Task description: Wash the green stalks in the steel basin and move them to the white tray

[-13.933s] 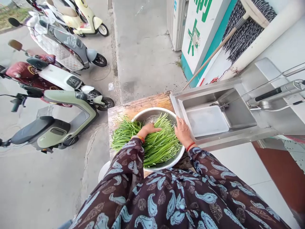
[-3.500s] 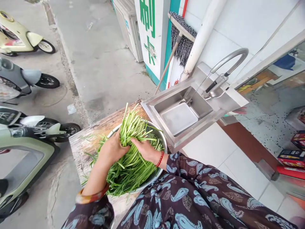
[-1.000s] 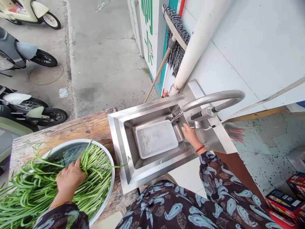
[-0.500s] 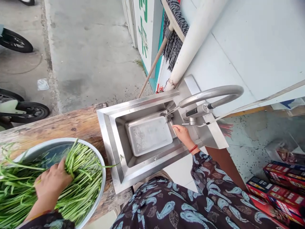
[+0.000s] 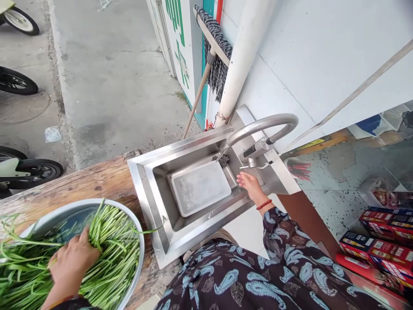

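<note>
My left hand lies closed around long-stemmed leafy greens in a large metal basin. Its fingertips are partly hidden by the stalks. My right hand, with a red bead bracelet at the wrist, hovers over the near right rim of the steel sink. Its fingers are loosely stretched and hold nothing; they are close beneath the thin lever of the curved faucet. Below the spout, a white translucent plastic tray or lid rests in the sink, with a dark scouring pad by its far corner.
A thick log runs under the basin, beside the sink. Behind the sink stand a mop and a white pipe. Red boxes are stacked at lower right. Parked wheels show on the pavement at left.
My right hand has come away from beside the faucet lever, slightly lower, and its fingers have loosened. The left hand keeps its place on the greens. The whole view has shifted a little.
</note>
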{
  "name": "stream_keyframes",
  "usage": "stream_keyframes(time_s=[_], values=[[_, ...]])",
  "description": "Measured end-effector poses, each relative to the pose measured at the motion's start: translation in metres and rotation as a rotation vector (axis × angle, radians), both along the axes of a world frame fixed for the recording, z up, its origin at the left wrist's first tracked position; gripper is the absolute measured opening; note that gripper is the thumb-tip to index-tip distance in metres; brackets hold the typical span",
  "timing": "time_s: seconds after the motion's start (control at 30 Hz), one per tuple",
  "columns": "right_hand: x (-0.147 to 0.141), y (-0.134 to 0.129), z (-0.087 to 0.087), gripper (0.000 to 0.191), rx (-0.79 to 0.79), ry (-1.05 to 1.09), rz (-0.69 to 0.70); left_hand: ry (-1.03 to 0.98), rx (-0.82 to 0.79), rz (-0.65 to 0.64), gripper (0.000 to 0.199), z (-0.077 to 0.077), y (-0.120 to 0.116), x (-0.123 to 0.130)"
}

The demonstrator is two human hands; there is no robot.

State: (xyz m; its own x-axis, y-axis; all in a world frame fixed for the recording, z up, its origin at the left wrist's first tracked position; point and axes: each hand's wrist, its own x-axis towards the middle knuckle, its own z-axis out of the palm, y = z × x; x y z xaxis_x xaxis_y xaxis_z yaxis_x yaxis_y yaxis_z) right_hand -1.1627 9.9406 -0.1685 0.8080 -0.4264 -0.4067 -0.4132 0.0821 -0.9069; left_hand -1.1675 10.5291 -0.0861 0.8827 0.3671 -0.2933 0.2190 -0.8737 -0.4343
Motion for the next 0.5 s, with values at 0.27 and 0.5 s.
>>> stream_keyframes(time_s=[0.27, 0.5], values=[[0.042, 0.014, 0.024, 0.015, 0.461, -0.128, -0.272, -0.037, -0.069, 0.025, 0.064, 0.001, 0.002, 0.002], [0.042, 0.010, 0.056, 0.025, 0.859, -0.143, -0.443, -0.005, -0.091, 0.028, 0.068, 0.000, 0.008, 0.003]])
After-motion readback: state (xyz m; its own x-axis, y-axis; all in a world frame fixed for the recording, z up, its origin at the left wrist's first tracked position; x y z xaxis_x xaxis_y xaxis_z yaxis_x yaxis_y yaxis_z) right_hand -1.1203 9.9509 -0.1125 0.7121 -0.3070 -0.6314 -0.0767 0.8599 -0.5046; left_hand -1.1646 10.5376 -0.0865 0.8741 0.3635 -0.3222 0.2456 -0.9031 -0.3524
